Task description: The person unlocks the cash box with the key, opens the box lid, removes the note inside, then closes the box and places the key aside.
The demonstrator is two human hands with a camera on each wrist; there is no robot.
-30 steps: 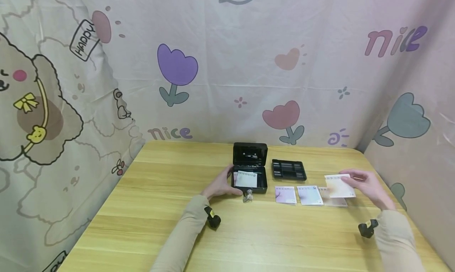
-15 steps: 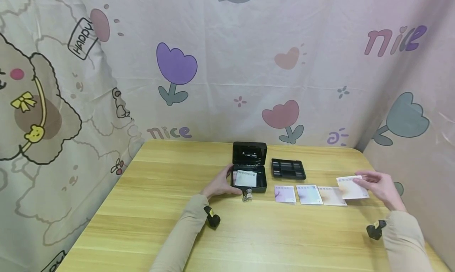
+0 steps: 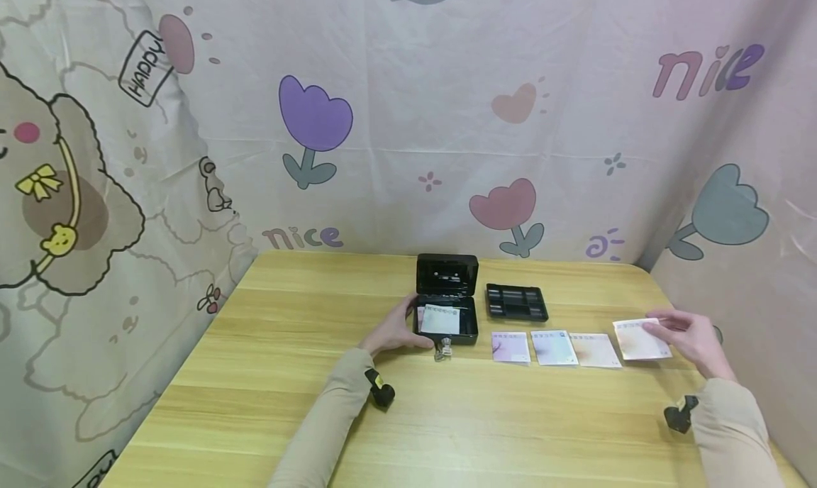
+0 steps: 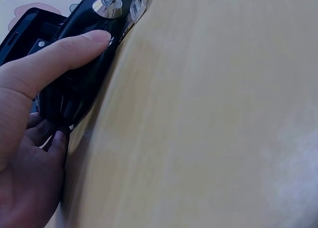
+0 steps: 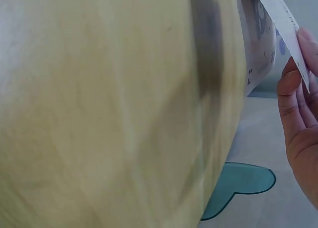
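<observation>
A black cash box [image 3: 472, 337] stands on the table with its lid raised and folded banknotes [image 3: 440, 319] inside. My left hand [image 3: 391, 332] grips its left front corner, the thumb [image 4: 74, 51] along the front, fingers around the side. Keys [image 3: 447, 347] hang from the lock [image 4: 107, 6] on the front. At the right, my right hand [image 3: 694, 340] pinches a folded pale banknote [image 3: 638, 340] by its right edge, slightly above the table. To its left lie a purple banknote [image 3: 510, 347], a blue banknote [image 3: 554, 347] and a tan banknote [image 3: 593, 351] in a row.
A black compartment tray [image 3: 517, 303] lies behind the banknote row, right of the cash box. The wooden table [image 3: 306, 296] ends at a printed curtain [image 3: 396, 154] at the back and sides.
My right hand has moved right and slightly down with its banknote, from over the tan banknote to beside it. My left hand has stayed at the cash box.
</observation>
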